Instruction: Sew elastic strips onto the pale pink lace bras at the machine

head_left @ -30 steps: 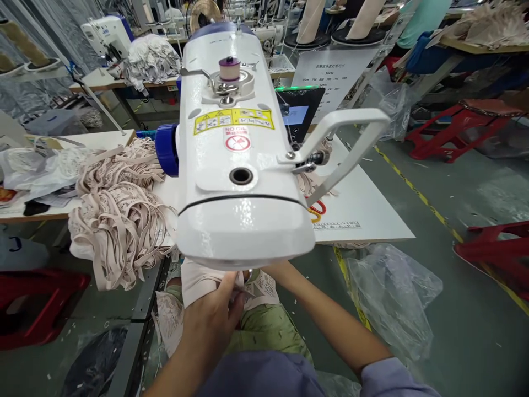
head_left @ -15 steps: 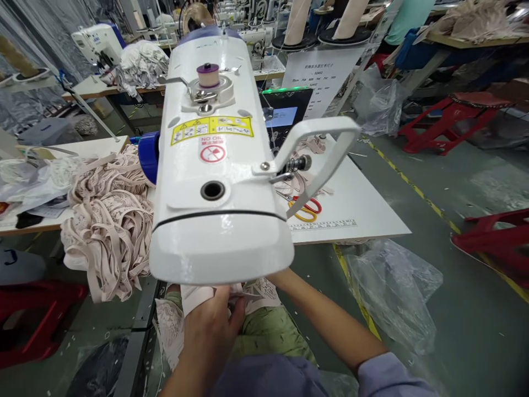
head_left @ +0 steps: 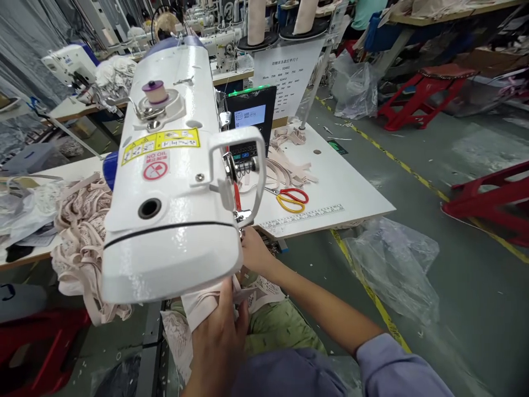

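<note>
A white sewing machine (head_left: 165, 187) fills the middle of the view. Just below its front end my left hand (head_left: 219, 336) pinches a beige lace garment piece (head_left: 202, 309), fingers closed on the fabric. My right hand (head_left: 254, 251) reaches under the machine's right side next to the needle area; its fingertips are hidden behind the machine head. The fabric lies over my lap, above green trousers (head_left: 276, 325).
A heap of beige elastic straps (head_left: 80, 231) lies left of the machine. Red-and-yellow scissors (head_left: 291, 199) and loose straps lie on the white table (head_left: 351, 193) near a control panel (head_left: 250, 124). A clear plastic bag (head_left: 392, 264) sits on the floor, red stools (head_left: 491, 198) at right.
The view has swung to the left, so the machine's right side and the needle area now show. My right hand has come into sight beside the needle. My left hand still grips the fabric.
</note>
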`<state>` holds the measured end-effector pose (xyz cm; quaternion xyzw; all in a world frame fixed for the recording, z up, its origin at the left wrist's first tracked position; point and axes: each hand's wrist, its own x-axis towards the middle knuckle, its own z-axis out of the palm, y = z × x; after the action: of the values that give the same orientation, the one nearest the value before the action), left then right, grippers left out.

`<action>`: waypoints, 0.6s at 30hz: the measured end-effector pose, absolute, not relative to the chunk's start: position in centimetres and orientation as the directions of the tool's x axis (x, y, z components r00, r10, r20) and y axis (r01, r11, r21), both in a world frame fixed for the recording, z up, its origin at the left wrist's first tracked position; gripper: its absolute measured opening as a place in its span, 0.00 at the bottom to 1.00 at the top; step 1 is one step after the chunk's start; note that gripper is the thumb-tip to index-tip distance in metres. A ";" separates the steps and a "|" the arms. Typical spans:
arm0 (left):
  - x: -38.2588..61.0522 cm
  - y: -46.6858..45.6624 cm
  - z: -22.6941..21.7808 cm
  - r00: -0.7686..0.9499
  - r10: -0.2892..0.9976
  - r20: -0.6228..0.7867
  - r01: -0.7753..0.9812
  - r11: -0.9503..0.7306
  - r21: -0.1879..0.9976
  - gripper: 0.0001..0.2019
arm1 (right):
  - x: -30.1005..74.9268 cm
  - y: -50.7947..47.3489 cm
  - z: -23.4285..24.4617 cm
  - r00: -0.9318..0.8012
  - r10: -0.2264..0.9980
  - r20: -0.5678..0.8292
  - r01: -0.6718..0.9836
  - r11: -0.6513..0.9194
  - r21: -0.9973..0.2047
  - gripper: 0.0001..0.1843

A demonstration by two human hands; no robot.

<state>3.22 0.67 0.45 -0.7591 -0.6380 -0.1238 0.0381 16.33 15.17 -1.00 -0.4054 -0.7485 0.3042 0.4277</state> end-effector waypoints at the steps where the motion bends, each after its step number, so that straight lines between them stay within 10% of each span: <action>1: 3.0 0.6 0.5 0.149 0.965 0.216 0.979 -0.174 0.103 0.32 | 16.3 15.1 -1.0 -0.281 0.883 0.375 0.314 0.454 -0.834 0.14; 7: 2.4 0.5 0.8 0.118 0.991 0.067 0.983 -0.126 0.132 0.31 | 16.5 14.7 -0.8 -0.245 0.920 0.304 0.251 0.363 -0.897 0.09; 18: 1.5 0.0 -0.4 0.149 0.966 0.214 0.974 -0.180 0.137 0.36 | 16.6 12.2 -2.0 -0.116 0.974 0.195 -0.039 0.192 -0.981 0.20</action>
<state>1.53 0.05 -0.41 -0.7577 -0.6399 -0.1269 0.0166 16.64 12.18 -2.01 -0.4112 -0.5683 0.4849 0.5224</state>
